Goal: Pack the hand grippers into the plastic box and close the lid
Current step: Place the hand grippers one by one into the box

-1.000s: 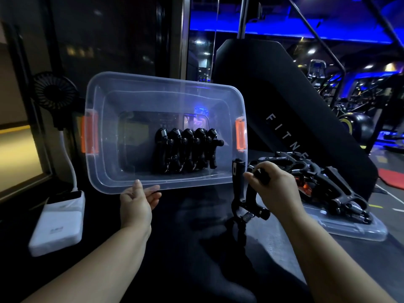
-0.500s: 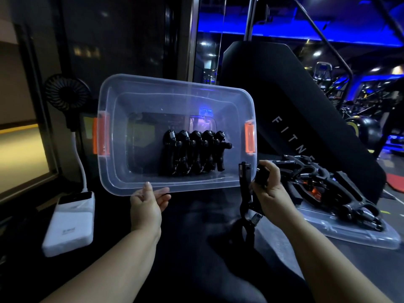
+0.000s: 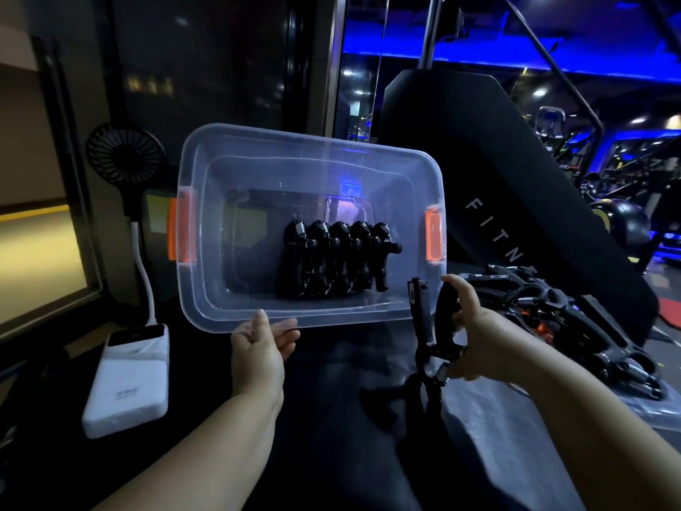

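Observation:
A clear plastic box (image 3: 206, 296) with orange latches is tipped up on its side, its opening facing me. Several black hand grippers (image 3: 337, 261) stand in a row inside it. My left hand (image 3: 259, 348) grips the box's near rim from below. My right hand (image 3: 479, 330) holds one black hand gripper (image 3: 429, 326) by a handle, its spring end pointing down, just outside the box's lower right corner. More black hand grippers (image 3: 575, 319) lie piled on the clear lid (image 3: 641, 407) at the right.
A white power bank (image 3: 127, 381) lies at the left with a small black fan (image 3: 123, 156) on a white stalk rising from it. A black padded gym machine (image 3: 497, 186) stands behind the box. The work surface (image 3: 331, 418) is dark.
My right hand has carried the hand gripper from the pile leftwards to the box's lower right corner. The left hand keeps its hold on the tipped box.

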